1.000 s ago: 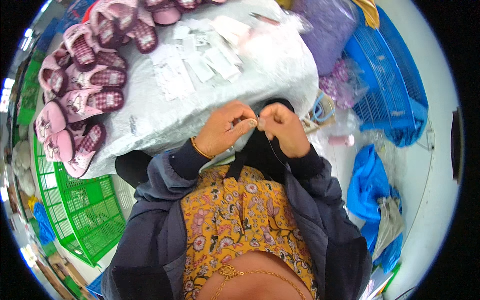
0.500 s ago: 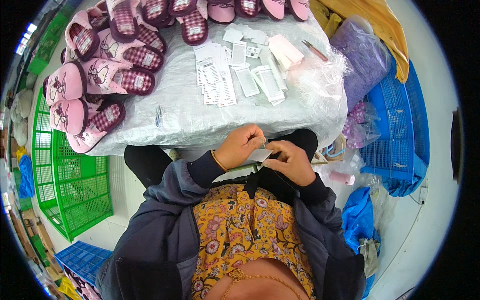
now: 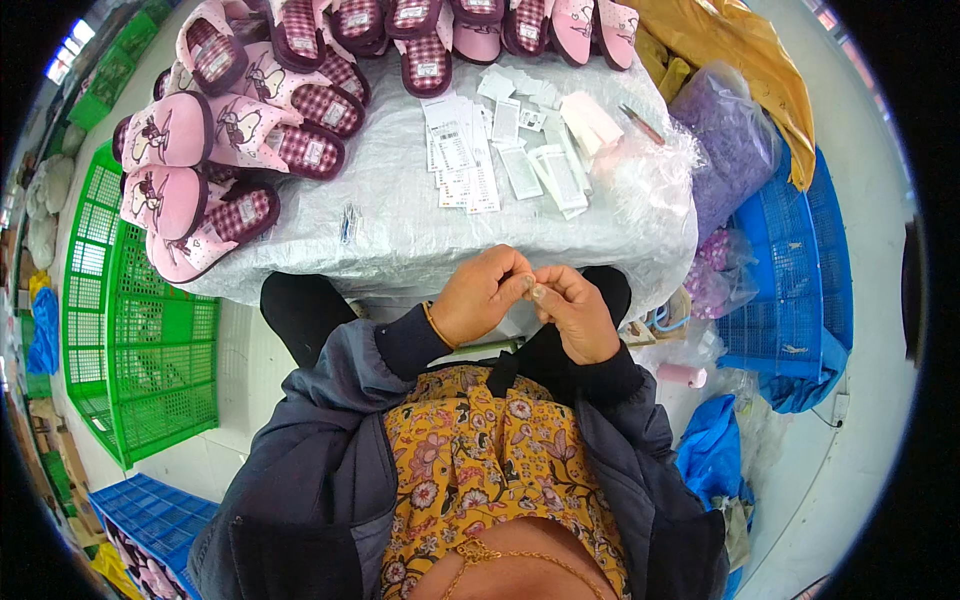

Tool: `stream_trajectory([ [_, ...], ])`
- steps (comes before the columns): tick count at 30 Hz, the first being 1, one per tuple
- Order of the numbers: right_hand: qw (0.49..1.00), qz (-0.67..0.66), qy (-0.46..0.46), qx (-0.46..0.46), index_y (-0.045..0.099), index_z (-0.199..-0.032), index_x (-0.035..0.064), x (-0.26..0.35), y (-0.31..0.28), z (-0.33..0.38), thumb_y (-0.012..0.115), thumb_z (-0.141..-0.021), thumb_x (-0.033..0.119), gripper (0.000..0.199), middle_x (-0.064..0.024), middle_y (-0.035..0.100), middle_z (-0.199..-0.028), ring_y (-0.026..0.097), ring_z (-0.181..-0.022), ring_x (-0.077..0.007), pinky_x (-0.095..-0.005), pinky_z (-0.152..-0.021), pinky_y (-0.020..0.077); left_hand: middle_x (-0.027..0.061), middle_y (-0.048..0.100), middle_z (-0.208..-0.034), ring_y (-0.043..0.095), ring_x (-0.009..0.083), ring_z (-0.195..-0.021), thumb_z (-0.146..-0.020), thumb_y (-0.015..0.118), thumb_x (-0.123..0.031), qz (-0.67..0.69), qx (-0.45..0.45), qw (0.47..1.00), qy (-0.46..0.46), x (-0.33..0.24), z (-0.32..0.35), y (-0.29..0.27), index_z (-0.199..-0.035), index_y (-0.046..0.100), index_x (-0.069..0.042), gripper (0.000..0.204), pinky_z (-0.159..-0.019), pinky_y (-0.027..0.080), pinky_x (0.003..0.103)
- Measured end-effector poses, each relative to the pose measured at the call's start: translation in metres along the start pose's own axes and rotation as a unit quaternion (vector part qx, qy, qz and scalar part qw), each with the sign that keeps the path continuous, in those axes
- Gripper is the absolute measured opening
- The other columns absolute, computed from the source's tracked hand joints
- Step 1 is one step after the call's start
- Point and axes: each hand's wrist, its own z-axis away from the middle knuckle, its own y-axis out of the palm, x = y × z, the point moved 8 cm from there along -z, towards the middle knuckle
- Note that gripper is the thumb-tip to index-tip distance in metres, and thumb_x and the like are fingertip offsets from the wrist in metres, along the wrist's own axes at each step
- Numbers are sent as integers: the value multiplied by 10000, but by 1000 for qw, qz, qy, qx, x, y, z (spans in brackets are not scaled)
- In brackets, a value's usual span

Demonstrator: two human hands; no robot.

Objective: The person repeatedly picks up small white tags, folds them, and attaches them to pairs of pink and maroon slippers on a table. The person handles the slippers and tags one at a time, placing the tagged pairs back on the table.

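My left hand (image 3: 480,298) and my right hand (image 3: 577,314) meet above my lap, just off the near edge of the covered table. Both are closed, thumbs and forefingers pinched together with the tips almost touching. Whatever they pinch is too small to make out. A pale patch shows below the fingers, and I cannot tell whether it is a card. Beyond them on the table lie white paper tags (image 3: 462,150), some printed, and a stack of pale pink cards (image 3: 590,122). A small pair of thread snips (image 3: 642,125) rests to their right.
Pink slippers (image 3: 168,130) with checked insoles pile up along the table's left and far sides. Clear plastic sheeting (image 3: 380,215) covers the tabletop. Green crates (image 3: 160,340) stand at left, a blue crate (image 3: 775,270) at right. A pink thread spool (image 3: 682,375) lies low right.
The white card and thread seen between my hands no longer show clearly. My right hand has turned upward and its fingertips have come up against the left's. The whole view has shifted slightly.
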Motion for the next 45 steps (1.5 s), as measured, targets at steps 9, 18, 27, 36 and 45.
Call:
stream_trajectory([
  [9,1000,-10,-25,-14,594,-1087,9,-5,-15,0,644,-922,78,185,27,580,-887,480,-751,-39,-198,-673,388,106,613,-982,587,184,-817,-849,741,-254,-231,-189,954,15,5,-55,-95,-1079,614,4,368,-715,485,310],
  [18,998,14,-36,-48,607,-1077,5,-14,-22,0,660,-905,78,195,33,580,-869,475,-725,-36,-198,-644,386,228,560,-1240,571,365,-1142,-673,761,-581,-447,-179,840,-249,70,-116,-137,-1349,419,-5,951,-955,461,432],
  [27,997,-29,-56,-53,610,-1071,-7,-18,-26,2,666,-899,78,200,33,582,-862,468,-710,-32,-199,-627,379,134,695,-856,668,233,-717,-669,832,-298,-189,-178,936,-237,147,-112,-186,-917,617,26,461,-656,525,337],
  [36,995,61,-73,-33,611,-1020,-4,6,-14,3,673,-915,122,175,24,600,-890,510,-790,-28,-191,-700,422,25,663,-860,602,90,-728,-916,653,-144,124,-122,950,-259,95,-35,-159,-987,638,3,164,-670,469,228],
  [45,778,409,-467,-98,636,-886,75,105,55,-4,699,-786,58,119,-77,639,-1129,559,-1144,-310,-404,-956,433,26,647,-1077,579,86,-965,-921,585,-29,172,-28,966,-193,6,18,-75,-1215,583,12,297,-863,463,238],
])
